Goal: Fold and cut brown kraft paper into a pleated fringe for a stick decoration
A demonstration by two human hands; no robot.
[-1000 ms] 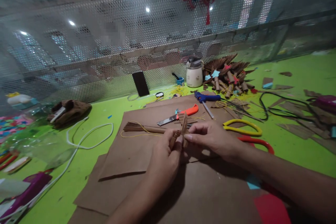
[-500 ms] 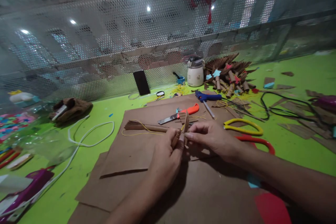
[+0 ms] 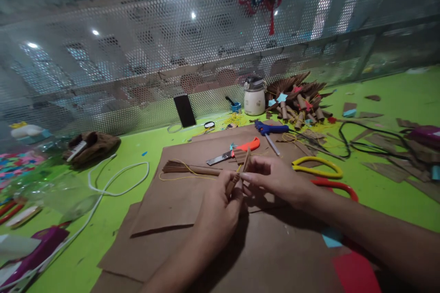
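Note:
Both hands meet over brown paper sheets (image 3: 178, 201) on a green table. My left hand (image 3: 220, 210) pinches the lower end of a small folded brown paper piece (image 3: 240, 171). My right hand (image 3: 278, 181) pinches the same piece from the right, fingers pressed together on it. The folded piece stands tilted, its top pointing up and away. Just behind it lie a brown paper broom with yellow string (image 3: 187, 168) and an orange-handled utility knife (image 3: 235, 150).
Yellow scissors (image 3: 318, 167), red scissors (image 3: 338, 187) and a blue glue gun (image 3: 271, 129) lie to the right. A white jar (image 3: 254, 96), a pile of finished paper brooms (image 3: 299, 98), a phone (image 3: 184, 111), a white cord (image 3: 113, 176) and black cable (image 3: 371, 139) surround the sheets. A perforated metal screen backs the table.
The folded paper piece has been squeezed narrower between both hands. The hands stay in nearly the same place; the view shifts slightly.

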